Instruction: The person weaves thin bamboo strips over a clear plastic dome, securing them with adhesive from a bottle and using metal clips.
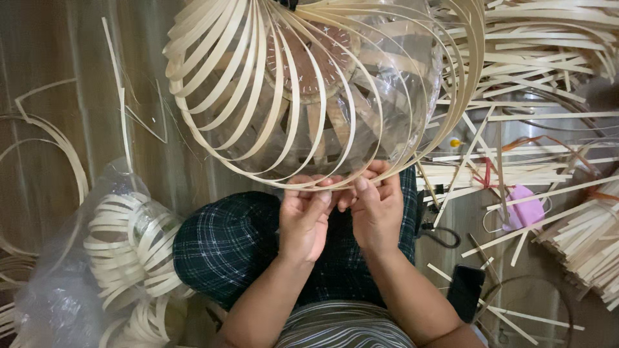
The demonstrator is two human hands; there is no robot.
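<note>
**Bare forearms, checked trousers, striped top**

We see our own body from above. Both forearms are bare from the bottom edge of the view up to the wrists, with no sleeves, watch or bracelets showing. The left hand (303,219) and right hand (376,209) wear no gloves and no rings that we can make out; the fingernails are short and unpainted. Over our legs we wear dark green-blue checked trousers (225,241) crossed by thin pale lines. At our waist sits a striped top (342,332) in grey and white, its bands curving across the belly.
</note>
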